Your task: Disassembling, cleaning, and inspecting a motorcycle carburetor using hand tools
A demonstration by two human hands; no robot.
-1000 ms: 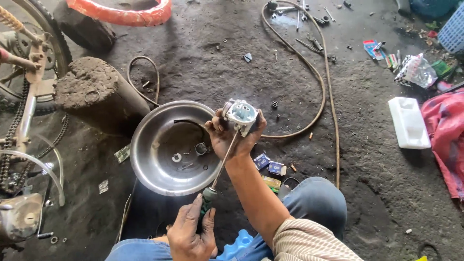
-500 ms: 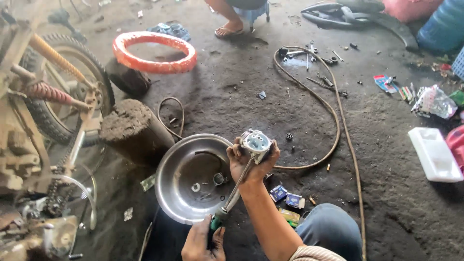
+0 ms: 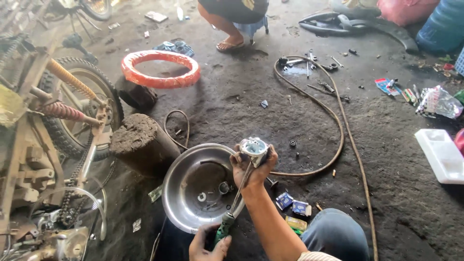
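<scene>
We are gripping a small grey metal engine part (image 3: pixel 254 146) in our right hand (image 3: pixel 251 166), fingers wrapped tight around its body and its open face turned up toward us, so the recesses are easy to see and reach. Our left hand (image 3: pixel 209 244) is closing around the green handle of a screwdriver (image 3: pixel 235 203), whose shaft is slanting up to the part's underside. We are holding all this above the right rim of a shallow steel basin (image 3: pixel 174 193) on the dirt floor (image 3: pixel 386 193), likely so loose bits are dropping in with the small pieces already lying there. A few small packets (image 3: pixel 292 208) are lying just beside our knee. A motorcycle's rear wheel (image 3: pixel 79 108) is standing near the floor's left edge, an orange ring (image 3: pixel 160 68) lying well beyond the basin, and a rubber hose (image 3: pixel 333 121) is curving along the right.
</scene>
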